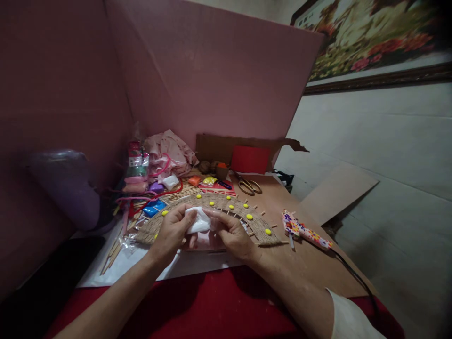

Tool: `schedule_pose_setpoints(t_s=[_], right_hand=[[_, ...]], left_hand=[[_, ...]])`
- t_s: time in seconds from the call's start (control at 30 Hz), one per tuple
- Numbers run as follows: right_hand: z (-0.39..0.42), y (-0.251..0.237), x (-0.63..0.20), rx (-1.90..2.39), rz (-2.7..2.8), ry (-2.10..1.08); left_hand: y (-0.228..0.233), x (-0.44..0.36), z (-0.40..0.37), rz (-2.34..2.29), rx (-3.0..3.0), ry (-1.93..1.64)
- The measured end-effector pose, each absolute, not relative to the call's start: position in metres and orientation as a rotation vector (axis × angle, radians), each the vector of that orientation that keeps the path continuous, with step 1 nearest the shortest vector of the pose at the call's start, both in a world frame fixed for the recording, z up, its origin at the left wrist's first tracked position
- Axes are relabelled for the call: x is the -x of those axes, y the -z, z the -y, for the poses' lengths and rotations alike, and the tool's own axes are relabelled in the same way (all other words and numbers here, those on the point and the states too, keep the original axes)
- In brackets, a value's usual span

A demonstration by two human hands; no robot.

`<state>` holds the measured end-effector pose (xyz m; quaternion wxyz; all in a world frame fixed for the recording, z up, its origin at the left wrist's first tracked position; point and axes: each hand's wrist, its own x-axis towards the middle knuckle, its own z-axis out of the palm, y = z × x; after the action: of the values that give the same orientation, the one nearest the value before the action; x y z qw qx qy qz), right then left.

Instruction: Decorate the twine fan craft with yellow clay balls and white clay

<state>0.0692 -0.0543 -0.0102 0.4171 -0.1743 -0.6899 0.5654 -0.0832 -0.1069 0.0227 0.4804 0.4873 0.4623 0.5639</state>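
Pink cardboard walls (219,80) fence a brown board tabletop (310,263). On it lies a curved arch of woven straw-coloured twine (226,207), rough-textured, its long axis running left to right and bowing away from the person; eight small round yellow beads (249,217) dot it. Just in front of the arch, the left hand (171,233) and right hand (231,233) both pinch a soft white lump (199,222) between closed fingertips. Right of the arch lies one flower-patterned glue gun (305,231); behind the arch, one pair of gold-handled scissors (249,186).

Left hand (173,231) and right hand (231,234) pinching (fingertips together)
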Motion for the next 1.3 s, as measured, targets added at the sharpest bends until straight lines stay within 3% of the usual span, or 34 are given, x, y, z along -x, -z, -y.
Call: schedule_pose_setpoints(t_s=[0.17,0.4,0.73,1.0,1.3], right_hand=[[0.0537,0.0123,-0.0695,0.491,1.717,-1.654],[0.0565,0.0098,-0.0683,0.491,1.615,-1.407],[0.0551,0.0083,-0.0679,0.431,1.610,-1.506],[0.0560,0.0112,-0.0678,0.460,1.666,-1.309],[0.0531,0.0125,-0.0691,0.393,1.707,-1.493]], left_hand=[[-0.0245,0.0822,0.1085,-1.145,-1.159,-1.402],[-0.0227,0.0782,0.1077,-1.139,-1.142,-1.442],[-0.0241,0.0797,0.1073,-1.138,-1.145,-1.411],[-0.0246,0.0784,0.1078,-1.140,-1.159,-1.433],[-0.0218,0.0817,0.1078,-1.148,-1.148,-1.414]])
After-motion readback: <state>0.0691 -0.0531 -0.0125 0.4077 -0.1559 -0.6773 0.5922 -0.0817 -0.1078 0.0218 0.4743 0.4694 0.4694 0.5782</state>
